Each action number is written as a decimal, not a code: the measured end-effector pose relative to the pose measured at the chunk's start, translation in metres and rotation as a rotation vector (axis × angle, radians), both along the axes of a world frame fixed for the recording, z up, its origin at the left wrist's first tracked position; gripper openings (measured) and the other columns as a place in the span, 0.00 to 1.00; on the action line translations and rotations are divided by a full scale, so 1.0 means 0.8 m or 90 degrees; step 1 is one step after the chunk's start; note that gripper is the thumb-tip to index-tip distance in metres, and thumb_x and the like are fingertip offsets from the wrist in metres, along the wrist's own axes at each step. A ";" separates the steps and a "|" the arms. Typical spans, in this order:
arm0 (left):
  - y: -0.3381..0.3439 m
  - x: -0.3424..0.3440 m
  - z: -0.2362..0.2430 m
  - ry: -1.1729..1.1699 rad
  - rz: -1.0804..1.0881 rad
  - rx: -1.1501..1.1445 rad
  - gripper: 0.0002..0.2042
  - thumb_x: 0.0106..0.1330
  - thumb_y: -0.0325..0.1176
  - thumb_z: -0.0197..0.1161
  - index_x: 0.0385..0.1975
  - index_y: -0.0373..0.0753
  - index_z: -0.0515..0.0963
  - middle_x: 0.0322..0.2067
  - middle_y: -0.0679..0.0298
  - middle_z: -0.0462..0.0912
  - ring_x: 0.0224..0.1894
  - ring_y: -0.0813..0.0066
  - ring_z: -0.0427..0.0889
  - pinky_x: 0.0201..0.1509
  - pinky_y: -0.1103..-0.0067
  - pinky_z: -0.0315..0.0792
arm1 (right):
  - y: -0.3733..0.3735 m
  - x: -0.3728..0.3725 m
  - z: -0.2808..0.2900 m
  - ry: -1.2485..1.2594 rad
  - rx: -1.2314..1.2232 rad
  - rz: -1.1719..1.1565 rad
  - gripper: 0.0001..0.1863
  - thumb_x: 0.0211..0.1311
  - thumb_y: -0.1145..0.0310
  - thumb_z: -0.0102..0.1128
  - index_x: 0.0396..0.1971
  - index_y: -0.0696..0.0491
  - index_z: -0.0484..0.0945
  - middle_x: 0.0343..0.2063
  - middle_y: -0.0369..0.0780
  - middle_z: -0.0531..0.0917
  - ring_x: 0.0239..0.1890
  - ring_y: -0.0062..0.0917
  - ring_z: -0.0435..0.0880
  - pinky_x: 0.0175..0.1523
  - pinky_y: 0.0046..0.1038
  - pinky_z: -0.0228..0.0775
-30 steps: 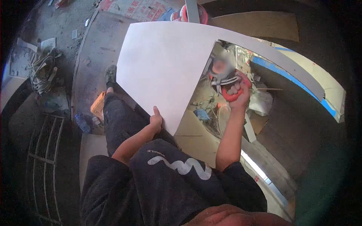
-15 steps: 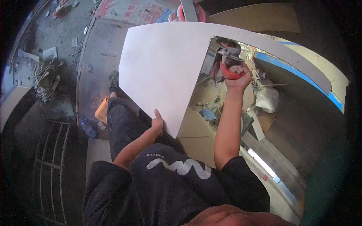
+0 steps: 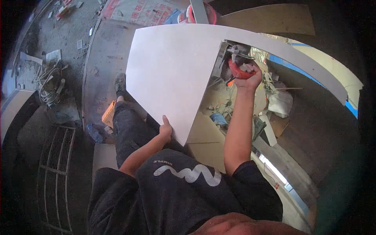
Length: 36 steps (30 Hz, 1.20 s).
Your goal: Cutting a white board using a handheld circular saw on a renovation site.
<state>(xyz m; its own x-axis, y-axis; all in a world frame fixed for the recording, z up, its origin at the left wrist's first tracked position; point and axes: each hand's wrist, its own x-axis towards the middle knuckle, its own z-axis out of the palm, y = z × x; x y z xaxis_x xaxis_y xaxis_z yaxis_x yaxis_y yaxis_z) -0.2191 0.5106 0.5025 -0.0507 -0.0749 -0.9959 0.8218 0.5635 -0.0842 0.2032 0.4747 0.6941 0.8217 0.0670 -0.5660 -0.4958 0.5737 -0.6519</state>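
A large white panel [image 3: 168,70] with a cut-out on its right side lies across the middle, in front of my body. My left hand [image 3: 166,130] grips its near-left edge, the thumb on top and the fingers hidden beneath. Within the cut-out, my right hand [image 3: 250,76] is closed round the red curved grip of a metal-headed tool [image 3: 237,69]. The tool's head is next to the upper corner of the cut-out; its exact kind cannot be made out. A narrow curved arm of the panel [image 3: 305,62] stretches away to the right.
A red-rimmed bucket [image 3: 211,15] stands beyond the panel's far edge, with a brown curved board [image 3: 270,18] to its right. Coiled cable [image 3: 50,84] and scraps lie on the floor at left, near a metal frame [image 3: 55,171]. An orange box [image 3: 109,113] is beside my leg.
My right hand and the red-gripped tool have shifted slightly toward me and turned a little within the cut-out. My left hand keeps its hold on the panel.
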 end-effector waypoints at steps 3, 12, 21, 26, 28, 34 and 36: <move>0.009 0.011 0.021 -0.023 -0.019 0.009 0.53 0.67 0.75 0.32 0.56 0.18 0.72 0.53 0.42 0.81 0.56 0.51 0.79 0.59 0.64 0.71 | -0.003 0.003 -0.001 0.002 -0.021 -0.021 0.05 0.54 0.72 0.45 0.21 0.48 0.67 0.14 0.29 0.69 0.18 0.20 0.71 0.47 0.34 0.77; 0.014 0.020 0.030 0.001 -0.005 0.018 0.52 0.69 0.74 0.35 0.54 0.15 0.72 0.54 0.41 0.79 0.58 0.51 0.78 0.62 0.66 0.69 | -0.008 0.011 -0.011 0.018 -0.021 -0.042 0.03 0.52 0.71 0.48 0.27 0.47 0.67 0.14 0.27 0.68 0.16 0.18 0.67 0.29 0.26 0.71; 0.015 0.019 0.025 0.005 0.009 -0.032 0.52 0.69 0.73 0.35 0.56 0.16 0.71 0.54 0.42 0.80 0.59 0.52 0.78 0.62 0.66 0.68 | -0.002 0.006 -0.007 0.023 -0.045 -0.061 0.02 0.53 0.71 0.49 0.24 0.47 0.67 0.14 0.28 0.68 0.16 0.18 0.69 0.32 0.28 0.75; 0.011 0.013 0.020 0.008 0.006 0.012 0.52 0.68 0.74 0.35 0.55 0.15 0.71 0.54 0.41 0.79 0.60 0.51 0.77 0.63 0.66 0.68 | 0.028 -0.008 0.001 0.031 -0.063 -0.073 0.03 0.51 0.71 0.49 0.23 0.46 0.66 0.14 0.28 0.67 0.16 0.19 0.69 0.31 0.28 0.75; 0.012 0.012 0.019 0.017 -0.005 0.010 0.52 0.68 0.74 0.35 0.55 0.15 0.71 0.54 0.41 0.79 0.60 0.51 0.77 0.63 0.65 0.68 | 0.045 -0.020 0.012 0.014 -0.079 -0.070 0.04 0.51 0.72 0.47 0.28 0.48 0.69 0.14 0.27 0.69 0.16 0.20 0.70 0.38 0.31 0.77; 0.013 0.026 0.029 0.014 -0.008 0.009 0.52 0.68 0.73 0.35 0.55 0.15 0.71 0.54 0.40 0.79 0.59 0.48 0.77 0.62 0.64 0.68 | -0.011 0.002 -0.016 0.009 -0.029 -0.078 0.02 0.52 0.71 0.47 0.27 0.47 0.67 0.14 0.27 0.69 0.15 0.20 0.70 0.36 0.30 0.76; 0.012 0.015 0.017 0.034 -0.010 0.012 0.52 0.68 0.74 0.35 0.55 0.15 0.71 0.54 0.40 0.79 0.59 0.48 0.77 0.62 0.64 0.68 | 0.037 -0.022 0.003 0.020 -0.061 -0.093 0.03 0.52 0.72 0.47 0.27 0.47 0.67 0.14 0.27 0.69 0.15 0.19 0.70 0.34 0.29 0.75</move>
<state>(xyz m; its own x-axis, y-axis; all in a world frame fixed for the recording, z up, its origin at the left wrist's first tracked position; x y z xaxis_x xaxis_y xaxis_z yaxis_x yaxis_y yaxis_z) -0.2075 0.5200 0.5165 -0.1052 -0.0552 -0.9929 0.8254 0.5521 -0.1182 0.1857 0.5045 0.6962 0.8005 -0.1076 -0.5895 -0.4326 0.5770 -0.6928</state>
